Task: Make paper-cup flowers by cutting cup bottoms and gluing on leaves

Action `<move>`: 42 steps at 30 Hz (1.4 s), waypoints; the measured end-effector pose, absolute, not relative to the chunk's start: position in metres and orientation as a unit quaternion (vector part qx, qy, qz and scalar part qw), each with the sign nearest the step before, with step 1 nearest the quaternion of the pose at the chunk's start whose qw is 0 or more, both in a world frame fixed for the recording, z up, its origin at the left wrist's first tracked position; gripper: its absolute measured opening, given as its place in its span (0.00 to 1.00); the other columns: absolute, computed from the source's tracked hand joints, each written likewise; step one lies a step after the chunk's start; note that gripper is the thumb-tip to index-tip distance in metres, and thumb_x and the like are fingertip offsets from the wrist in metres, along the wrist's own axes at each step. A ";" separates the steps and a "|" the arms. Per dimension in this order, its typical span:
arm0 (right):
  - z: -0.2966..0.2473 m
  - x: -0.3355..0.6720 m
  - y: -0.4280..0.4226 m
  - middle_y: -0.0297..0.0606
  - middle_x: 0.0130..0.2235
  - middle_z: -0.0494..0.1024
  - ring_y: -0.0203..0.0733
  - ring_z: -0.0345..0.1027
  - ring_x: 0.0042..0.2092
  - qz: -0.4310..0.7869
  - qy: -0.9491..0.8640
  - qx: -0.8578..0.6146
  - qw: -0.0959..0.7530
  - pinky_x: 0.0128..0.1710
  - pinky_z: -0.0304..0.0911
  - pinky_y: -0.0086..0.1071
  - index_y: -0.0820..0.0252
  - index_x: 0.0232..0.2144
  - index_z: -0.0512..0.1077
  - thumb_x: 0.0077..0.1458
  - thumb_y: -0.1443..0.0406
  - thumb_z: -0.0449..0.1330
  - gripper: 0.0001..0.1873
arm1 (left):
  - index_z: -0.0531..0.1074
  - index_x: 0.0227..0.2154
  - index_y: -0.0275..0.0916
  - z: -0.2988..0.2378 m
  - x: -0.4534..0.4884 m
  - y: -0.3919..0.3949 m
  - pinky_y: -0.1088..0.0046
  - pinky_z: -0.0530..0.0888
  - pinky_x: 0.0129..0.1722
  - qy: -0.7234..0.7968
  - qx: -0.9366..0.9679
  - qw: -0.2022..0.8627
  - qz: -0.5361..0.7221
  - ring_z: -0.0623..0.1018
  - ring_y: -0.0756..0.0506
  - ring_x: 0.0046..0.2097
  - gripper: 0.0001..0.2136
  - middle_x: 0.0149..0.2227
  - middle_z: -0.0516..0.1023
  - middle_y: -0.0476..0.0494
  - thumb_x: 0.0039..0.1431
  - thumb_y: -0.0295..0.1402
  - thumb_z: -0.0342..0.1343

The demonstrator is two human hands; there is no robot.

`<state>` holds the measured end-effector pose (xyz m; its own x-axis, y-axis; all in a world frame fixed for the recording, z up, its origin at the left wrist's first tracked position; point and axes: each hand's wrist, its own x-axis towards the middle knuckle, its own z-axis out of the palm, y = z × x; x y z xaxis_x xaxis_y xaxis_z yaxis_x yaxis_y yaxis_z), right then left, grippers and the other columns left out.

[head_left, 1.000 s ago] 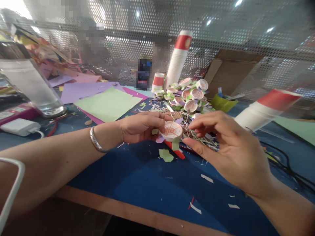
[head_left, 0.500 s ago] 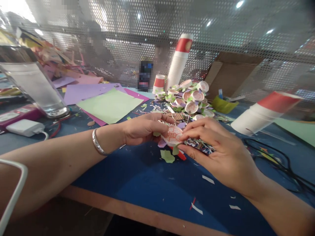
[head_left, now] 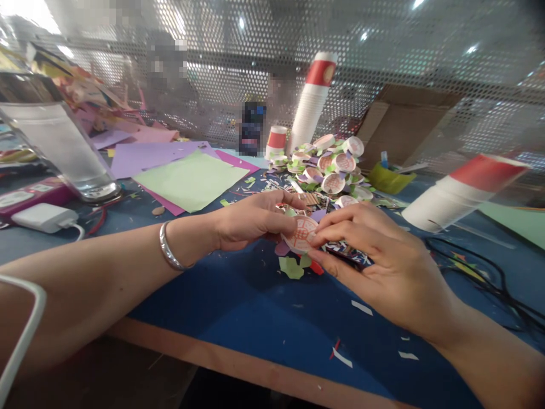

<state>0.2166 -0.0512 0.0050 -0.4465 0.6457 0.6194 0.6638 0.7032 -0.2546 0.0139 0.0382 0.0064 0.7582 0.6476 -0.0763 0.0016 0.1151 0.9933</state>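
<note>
Blue tabletop (head_left: pixel 238 341) strewn with paper snips, a perforated metal screen (head_left: pixel 426 57) behind. Far left of the left hand (head_left: pixel 251 218): one glass (head_left: pixel 63 153), one white charger (head_left: pixel 40 217). Beyond that wrist, one green sheet (head_left: pixel 189 179) lies over purple paper. The left hand, one silver bangle (head_left: pixel 170 254) on it, pinches one red-printed paper disc (head_left: pixel 301 234). The right hand (head_left: pixel 383 255) grips the disc's other edge, just above the table, with one green scrap (head_left: pixel 292 267) below. Beyond the hands is a heap of discs (head_left: pixel 332 167), too overlapped to count, with one upright cup stack (head_left: pixel 313 96) and one single cup (head_left: pixel 276 141) behind it. Right of the right hand: one lying cup stack (head_left: pixel 464 190), black cables (head_left: pixel 489 278).
</note>
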 end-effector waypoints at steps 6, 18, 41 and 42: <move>0.005 0.215 -0.050 0.42 0.41 0.78 0.48 0.73 0.45 -0.026 -0.857 -0.379 0.350 0.47 0.68 0.45 0.54 0.38 0.74 0.62 0.70 0.64 0.06 | 0.65 0.51 0.32 0.007 0.014 0.037 0.74 0.71 0.28 0.268 0.623 0.698 0.230 0.75 0.52 0.26 0.20 0.28 0.78 0.49 0.56 0.24 0.60; 0.008 0.219 -0.053 0.41 0.43 0.78 0.48 0.74 0.47 -0.044 -0.829 -0.403 0.385 0.49 0.70 0.44 0.52 0.42 0.74 0.63 0.70 0.64 0.08 | 0.67 0.51 0.34 0.006 0.013 0.041 0.74 0.71 0.28 0.255 0.610 0.715 0.230 0.75 0.49 0.29 0.21 0.31 0.76 0.47 0.52 0.26 0.61; 0.006 0.227 -0.047 0.36 0.40 0.80 0.38 0.73 0.35 0.038 -0.723 -0.527 0.445 0.37 0.67 0.33 0.55 0.42 0.78 0.65 0.61 0.64 0.06 | 0.68 0.39 0.36 -0.002 0.012 0.046 0.70 0.75 0.41 0.174 0.624 0.700 0.300 0.81 0.49 0.34 0.14 0.32 0.82 0.46 0.51 0.22 0.65; 0.006 0.227 -0.046 0.35 0.39 0.81 0.38 0.72 0.34 0.072 -0.719 -0.534 0.439 0.35 0.67 0.32 0.54 0.42 0.78 0.65 0.60 0.63 0.07 | 0.68 0.38 0.36 -0.002 0.013 0.046 0.69 0.75 0.42 0.172 0.628 0.700 0.294 0.82 0.48 0.35 0.14 0.33 0.82 0.45 0.52 0.22 0.65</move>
